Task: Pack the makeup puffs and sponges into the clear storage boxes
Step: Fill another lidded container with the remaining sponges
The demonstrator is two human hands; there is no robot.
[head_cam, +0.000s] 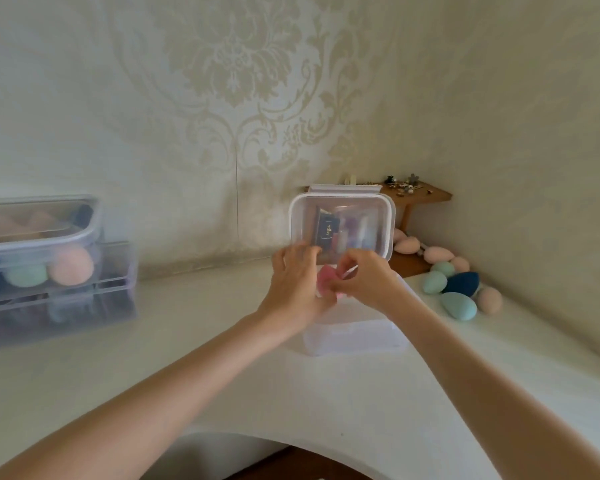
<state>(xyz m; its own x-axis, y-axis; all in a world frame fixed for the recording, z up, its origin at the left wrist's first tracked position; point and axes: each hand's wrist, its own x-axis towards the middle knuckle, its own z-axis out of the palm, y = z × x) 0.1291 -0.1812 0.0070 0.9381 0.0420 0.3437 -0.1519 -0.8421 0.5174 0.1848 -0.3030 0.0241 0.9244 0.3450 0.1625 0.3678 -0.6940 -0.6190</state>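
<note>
A clear storage box (pixel 354 336) stands on the white table in front of me, its clear lid (pixel 342 223) raised upright behind it. Both hands are over the box. My left hand (pixel 297 278) and my right hand (pixel 368 275) together pinch a pink puff (pixel 326 278) between their fingers. Loose sponges lie at the right: pale pink ones (pixel 438 254), light green ones (pixel 458 305) and a dark blue one (pixel 462 283).
Stacked clear boxes (pixel 54 271) with peach and green sponges inside stand at the far left. A small wooden shelf (pixel 416 195) with trinkets sits in the corner. The patterned wall runs behind; the table's curved front edge (pixel 243 433) is near me.
</note>
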